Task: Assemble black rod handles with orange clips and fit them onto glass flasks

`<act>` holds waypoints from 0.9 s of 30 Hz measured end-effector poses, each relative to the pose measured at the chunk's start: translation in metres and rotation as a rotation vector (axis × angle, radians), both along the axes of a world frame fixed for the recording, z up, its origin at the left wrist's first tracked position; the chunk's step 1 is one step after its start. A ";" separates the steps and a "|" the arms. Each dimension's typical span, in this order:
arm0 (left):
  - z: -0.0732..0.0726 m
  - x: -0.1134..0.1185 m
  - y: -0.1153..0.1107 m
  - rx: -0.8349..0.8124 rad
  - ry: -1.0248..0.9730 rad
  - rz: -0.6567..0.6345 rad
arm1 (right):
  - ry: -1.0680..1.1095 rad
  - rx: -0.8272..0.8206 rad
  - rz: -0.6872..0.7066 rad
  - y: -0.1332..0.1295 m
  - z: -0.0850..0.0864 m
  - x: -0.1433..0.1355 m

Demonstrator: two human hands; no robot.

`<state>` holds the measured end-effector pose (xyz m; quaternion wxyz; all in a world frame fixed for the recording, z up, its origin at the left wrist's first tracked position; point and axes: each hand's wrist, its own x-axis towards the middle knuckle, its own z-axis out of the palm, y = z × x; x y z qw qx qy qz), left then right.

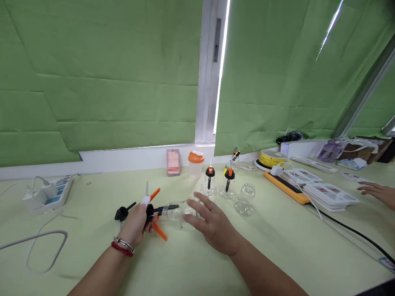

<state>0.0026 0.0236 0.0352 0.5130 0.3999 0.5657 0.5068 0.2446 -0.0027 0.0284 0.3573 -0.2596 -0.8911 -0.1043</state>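
Note:
My left hand [135, 221] is closed around a black lid [149, 214] with a white and orange top part. A dark rod runs from this lid into the neck of a clear glass bottle [175, 210], which lies sideways between my hands. Over the bottle's far end my right hand [211, 224] is curled, its fingers against the glass. Orange strips [159, 231] stick out beside my left hand; how they join the lid is hidden. A black cup-shaped piece with a stem [121, 213] rests left of that hand.
Two glass bottles with black and orange tops [209, 187] stand behind my hands, near an open glass jar [245, 203]. Further back is an orange-lidded shaker [196, 165]. White card stacks [328, 195] and an orange power strip [285, 188] lie right; another person's hand [378, 192] appears there.

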 end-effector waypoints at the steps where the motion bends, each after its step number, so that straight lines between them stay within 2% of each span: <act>1: 0.000 -0.003 0.002 0.005 -0.020 0.038 | 0.034 0.014 -0.027 -0.001 0.003 0.004; 4: 0.000 -0.007 0.006 0.073 -0.110 0.116 | 0.255 -0.060 -0.197 -0.004 0.010 0.020; 6: -0.001 -0.007 0.007 0.119 -0.150 0.123 | 0.469 -0.226 -0.403 -0.006 0.007 0.033; 8: -0.001 -0.006 0.005 0.155 -0.141 0.108 | 0.655 -0.423 -0.572 -0.009 -0.003 0.047; 9: -0.002 -0.005 0.005 0.168 -0.128 0.099 | 0.719 -0.528 -0.605 -0.012 -0.011 0.055; 11: -0.002 -0.005 0.003 0.199 -0.095 0.053 | 0.750 -0.729 -0.679 -0.018 -0.029 0.070; 13: -0.003 -0.006 0.002 0.221 -0.073 -0.022 | 0.698 -0.834 -0.749 -0.025 -0.045 0.084; 16: -0.006 -0.006 0.002 0.265 -0.034 -0.125 | 0.526 -0.806 -0.842 -0.032 -0.057 0.100; 21: -0.007 -0.005 -0.003 0.338 0.172 -0.287 | 0.279 -0.680 -0.929 -0.025 -0.055 0.108; 25: 0.000 -0.002 -0.010 0.439 0.294 -0.427 | 0.231 -0.662 -0.955 -0.012 -0.057 0.112; 27: 0.002 0.000 -0.012 0.444 0.347 -0.453 | 0.244 -0.662 -0.969 -0.006 -0.061 0.116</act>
